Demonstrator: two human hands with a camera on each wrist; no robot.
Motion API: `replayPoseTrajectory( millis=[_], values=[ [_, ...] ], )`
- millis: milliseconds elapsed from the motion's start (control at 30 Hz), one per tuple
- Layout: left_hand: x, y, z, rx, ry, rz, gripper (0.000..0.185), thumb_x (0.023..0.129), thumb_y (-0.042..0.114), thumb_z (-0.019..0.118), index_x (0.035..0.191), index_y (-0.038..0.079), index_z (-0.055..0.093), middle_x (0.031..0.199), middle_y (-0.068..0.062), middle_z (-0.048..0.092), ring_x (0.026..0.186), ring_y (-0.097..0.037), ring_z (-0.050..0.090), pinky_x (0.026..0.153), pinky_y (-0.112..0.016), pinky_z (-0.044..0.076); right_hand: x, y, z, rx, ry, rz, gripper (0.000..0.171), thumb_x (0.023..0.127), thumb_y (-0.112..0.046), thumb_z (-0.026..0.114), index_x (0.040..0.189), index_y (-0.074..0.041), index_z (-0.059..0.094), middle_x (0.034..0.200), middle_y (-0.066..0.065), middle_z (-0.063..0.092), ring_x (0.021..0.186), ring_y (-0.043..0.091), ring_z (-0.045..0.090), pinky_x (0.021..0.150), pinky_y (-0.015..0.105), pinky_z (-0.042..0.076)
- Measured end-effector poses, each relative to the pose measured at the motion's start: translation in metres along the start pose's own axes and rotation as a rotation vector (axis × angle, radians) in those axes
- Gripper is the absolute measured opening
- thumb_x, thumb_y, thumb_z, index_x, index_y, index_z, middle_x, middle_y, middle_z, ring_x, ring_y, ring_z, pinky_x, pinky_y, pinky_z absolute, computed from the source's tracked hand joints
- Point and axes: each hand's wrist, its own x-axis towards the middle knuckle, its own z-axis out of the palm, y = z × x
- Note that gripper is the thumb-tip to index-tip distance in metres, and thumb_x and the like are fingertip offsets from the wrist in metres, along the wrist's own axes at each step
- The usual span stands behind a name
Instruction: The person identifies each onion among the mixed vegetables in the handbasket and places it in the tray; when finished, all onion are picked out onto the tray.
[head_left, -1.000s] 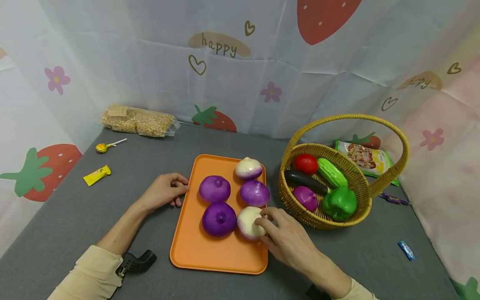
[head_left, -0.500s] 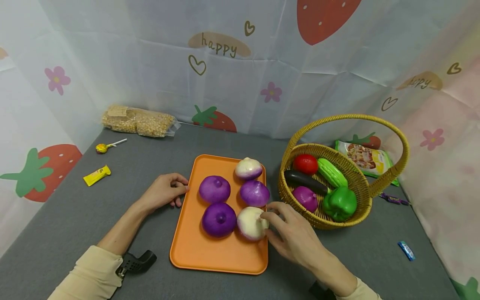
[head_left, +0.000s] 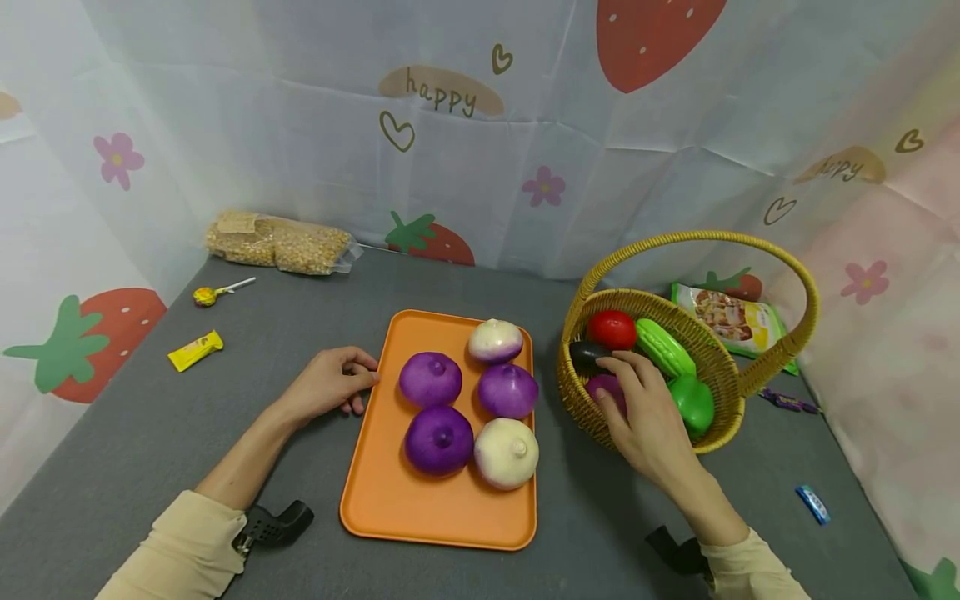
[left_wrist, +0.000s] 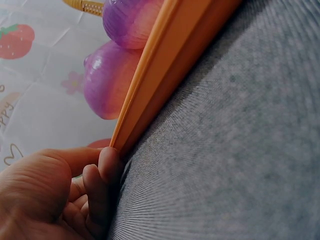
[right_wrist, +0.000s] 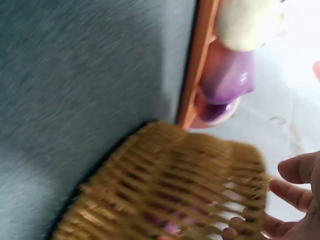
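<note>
On the grey table an orange tray [head_left: 435, 521] carries several toy onions: purple ones [head_left: 430, 379], a white one [head_left: 507, 454] at front right and a white-and-purple one [head_left: 496, 342] at the back. My left hand [head_left: 327, 385] pinches the tray's left rim; in the left wrist view, thumb and finger [left_wrist: 109, 162] meet at that edge. My right hand [head_left: 651, 421] is over the wicker basket [head_left: 581, 408], fingers spread, above a purple onion [head_left: 603, 387] it partly covers. Near its fingertips lie a black eggplant [head_left: 587, 354] and a green pepper [head_left: 694, 404]. Contact cannot be told.
Also in the basket are a tomato [head_left: 613, 329] and a light-green ridged vegetable [head_left: 667, 348]; its tall handle [head_left: 701, 237] arches over. A snack bag [head_left: 731, 318] lies behind. A bag of kernels [head_left: 277, 242], a lollipop [head_left: 206, 296] and a yellow packet [head_left: 196, 351] lie left.
My right hand has let go of the white onion, which stays on the tray, and has moved right and up over the basket. My left hand has kept its place at the tray.
</note>
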Motion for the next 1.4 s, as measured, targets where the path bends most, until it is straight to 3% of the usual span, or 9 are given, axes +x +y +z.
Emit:
replayPoseTrajectory(
  millis=[300, 533, 667, 933, 1233, 1400],
  values=[
    [0.0, 0.0, 0.0, 0.002, -0.001, 0.0, 0.033, 0.095, 0.021, 0.063, 0.118, -0.003, 0.059, 0.089, -0.013, 0.068, 0.056, -0.014, 0.063, 0.053, -0.029, 0.054, -0.001, 0.018, 0.005, 0.008, -0.158, 0.167, 0.035, 0.1, -0.016, 0.054, 0.131, -0.002, 0.055, 0.135, 0.024, 0.051, 0.123, 0.043, 0.05, 0.099, 0.059, 0.043],
    [0.001, -0.001, 0.0, 0.006, -0.001, 0.001, 0.031, 0.095, 0.019, 0.063, 0.117, -0.004, 0.06, 0.088, -0.013, 0.068, 0.056, -0.014, 0.063, 0.053, -0.029, 0.054, 0.004, 0.021, 0.001, 0.016, -0.377, 0.323, 0.045, 0.101, -0.025, 0.048, 0.142, -0.006, 0.048, 0.141, 0.024, 0.048, 0.126, 0.042, 0.05, 0.099, 0.059, 0.044],
    [0.001, -0.001, 0.0, 0.007, 0.001, 0.002, 0.031, 0.095, 0.018, 0.063, 0.117, -0.004, 0.059, 0.088, -0.013, 0.068, 0.056, -0.014, 0.063, 0.053, -0.028, 0.054, 0.007, 0.023, 0.0, 0.034, -0.451, 0.357, 0.047, 0.101, -0.026, 0.045, 0.145, -0.007, 0.045, 0.142, 0.025, 0.049, 0.125, 0.041, 0.053, 0.098, 0.057, 0.046],
    [0.002, -0.003, 0.001, 0.01, 0.002, 0.009, 0.03, 0.095, 0.018, 0.062, 0.117, -0.004, 0.059, 0.088, -0.014, 0.068, 0.056, -0.014, 0.063, 0.053, -0.029, 0.054, 0.01, 0.023, -0.001, 0.025, -0.456, 0.399, 0.044, 0.099, -0.027, 0.048, 0.14, -0.009, 0.047, 0.131, 0.025, 0.054, 0.107, 0.034, 0.058, 0.082, 0.047, 0.049],
    [0.001, -0.003, 0.001, 0.008, 0.004, 0.01, 0.032, 0.095, 0.019, 0.063, 0.117, -0.003, 0.059, 0.089, -0.014, 0.069, 0.056, -0.014, 0.064, 0.053, -0.028, 0.054, 0.012, 0.02, -0.002, -0.015, -0.424, 0.455, 0.054, 0.095, -0.029, 0.054, 0.143, -0.006, 0.045, 0.131, 0.029, 0.044, 0.109, 0.041, 0.057, 0.086, 0.055, 0.049],
    [0.001, -0.002, 0.001, 0.004, 0.002, 0.009, 0.032, 0.095, 0.02, 0.063, 0.118, -0.003, 0.06, 0.089, -0.014, 0.069, 0.056, -0.014, 0.063, 0.052, -0.029, 0.054, 0.011, 0.021, -0.002, 0.019, -0.415, 0.448, 0.053, 0.095, -0.029, 0.058, 0.139, -0.003, 0.042, 0.128, 0.029, 0.053, 0.106, 0.039, 0.06, 0.082, 0.051, 0.052]
  ],
)
